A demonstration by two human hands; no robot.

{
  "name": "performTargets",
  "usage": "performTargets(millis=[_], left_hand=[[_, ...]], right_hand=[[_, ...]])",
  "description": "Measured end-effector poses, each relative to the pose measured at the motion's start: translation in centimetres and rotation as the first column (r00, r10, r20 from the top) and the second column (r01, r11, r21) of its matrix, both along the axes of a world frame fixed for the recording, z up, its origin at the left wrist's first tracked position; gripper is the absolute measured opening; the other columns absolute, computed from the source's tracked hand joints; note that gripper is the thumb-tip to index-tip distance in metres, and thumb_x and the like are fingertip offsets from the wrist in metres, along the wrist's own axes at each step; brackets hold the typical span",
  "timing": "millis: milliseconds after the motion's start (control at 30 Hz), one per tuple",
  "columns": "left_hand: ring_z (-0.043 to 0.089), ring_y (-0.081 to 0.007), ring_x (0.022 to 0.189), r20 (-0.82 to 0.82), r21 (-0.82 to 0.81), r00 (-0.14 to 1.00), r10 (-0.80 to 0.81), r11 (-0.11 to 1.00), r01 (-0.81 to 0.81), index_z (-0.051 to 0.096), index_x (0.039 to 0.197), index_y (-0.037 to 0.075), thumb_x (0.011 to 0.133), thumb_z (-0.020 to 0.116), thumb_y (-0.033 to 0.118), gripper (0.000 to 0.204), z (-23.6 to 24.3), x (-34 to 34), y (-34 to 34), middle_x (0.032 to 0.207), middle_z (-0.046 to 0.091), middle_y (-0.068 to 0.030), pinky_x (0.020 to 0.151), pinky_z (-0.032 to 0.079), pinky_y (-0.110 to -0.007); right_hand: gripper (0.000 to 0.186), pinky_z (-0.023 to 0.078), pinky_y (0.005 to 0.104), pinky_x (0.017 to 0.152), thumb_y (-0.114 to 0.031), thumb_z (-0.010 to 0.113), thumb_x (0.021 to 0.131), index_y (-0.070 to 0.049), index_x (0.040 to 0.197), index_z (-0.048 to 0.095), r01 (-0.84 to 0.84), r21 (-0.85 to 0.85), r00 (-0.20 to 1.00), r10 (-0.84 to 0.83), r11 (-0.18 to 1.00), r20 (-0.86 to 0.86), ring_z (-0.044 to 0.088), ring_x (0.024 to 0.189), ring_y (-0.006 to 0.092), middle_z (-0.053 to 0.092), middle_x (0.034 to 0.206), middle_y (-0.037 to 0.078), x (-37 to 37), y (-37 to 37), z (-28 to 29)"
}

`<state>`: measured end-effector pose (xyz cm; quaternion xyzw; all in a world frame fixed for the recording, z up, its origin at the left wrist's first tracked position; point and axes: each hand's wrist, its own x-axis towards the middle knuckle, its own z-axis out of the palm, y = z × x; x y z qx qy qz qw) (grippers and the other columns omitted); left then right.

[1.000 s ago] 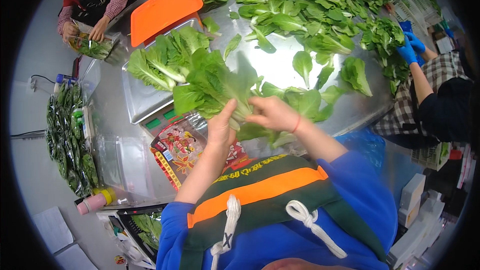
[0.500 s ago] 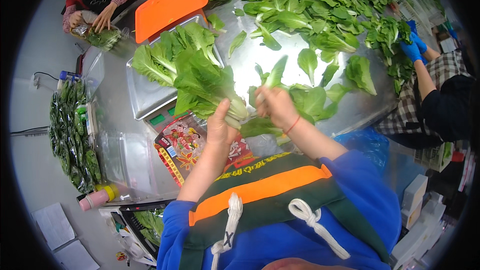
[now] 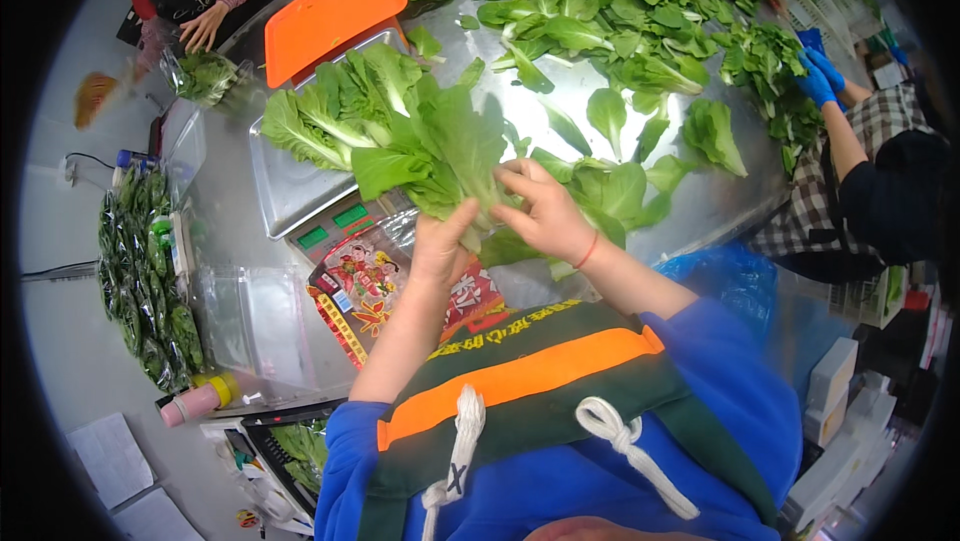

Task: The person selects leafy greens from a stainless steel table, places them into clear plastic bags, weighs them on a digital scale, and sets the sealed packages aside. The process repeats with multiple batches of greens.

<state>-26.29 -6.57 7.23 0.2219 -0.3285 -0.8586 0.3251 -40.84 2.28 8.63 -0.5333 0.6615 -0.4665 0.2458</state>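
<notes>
Both the left hand (image 3: 440, 246) and right hand (image 3: 545, 216) have fingers pinching the leafy greens bunch (image 3: 440, 146) at its base above the scale (image 3: 300, 191), so loose outer leaves may slip and drop.

Both hands, left hand (image 3: 440, 246) and right hand (image 3: 545, 216), around a leafy green bunch (image 3: 440, 146) over the steel table (image 3: 700, 206).

You wear a blue top with its sleeves pushed up, leaving your forearms bare. Over it sits a dark green apron (image 3: 560, 411) crossed by an orange band with yellow print above it, tied with white cords. A thin red band (image 3: 587, 251) circles your right wrist.
</notes>
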Motion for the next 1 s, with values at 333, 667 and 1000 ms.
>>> performTargets(millis=[333,667,1000], left_hand=[[0.059,-0.0249,0.107,0.027,0.224,0.988,0.153,0.962,-0.156,0.049,0.126,0.002,0.085,0.069,0.013,0.047,-0.8,0.6,1.2,0.116,0.06,-0.0118,0.098,0.046,-0.046],[0.061,-0.023,0.102,0.116,-0.111,0.964,0.24,0.967,-0.228,0.049,0.126,0.001,0.086,0.064,0.002,0.042,-0.1,4.6,1.0,0.116,0.059,-0.0098,0.09,0.051,-0.037],[0.06,-0.0236,0.102,0.028,0.092,0.987,0.155,0.983,-0.157,0.048,0.127,0.002,0.084,0.065,0.004,0.046,0.5,7.9,1.3,0.114,0.06,-0.0104,0.093,0.049,-0.038]], right_hand=[[0.022,0.056,0.0277,0.074,-0.005,0.065,0.086,0.003,0.105,0.057,0.225,0.052,0.222,-0.103,0.973,0.97,0.063,0.088,0.0175,0.061,0.1,0.009,1.6,1.5,-2.2],[0.039,0.056,0.032,0.075,-0.014,0.065,0.088,0.004,0.12,0.053,-0.049,0.151,0.66,-0.082,0.987,0.746,0.065,0.092,0.0188,0.061,0.11,0.011,4.8,3.4,-1.0],[0.021,0.054,0.0261,0.06,-0.013,0.067,0.086,-0.001,0.102,0.061,0.129,0.197,0.409,-0.233,0.972,0.882,0.062,0.068,0.013,0.064,0.082,0.008,6.3,1.1,-3.2]])
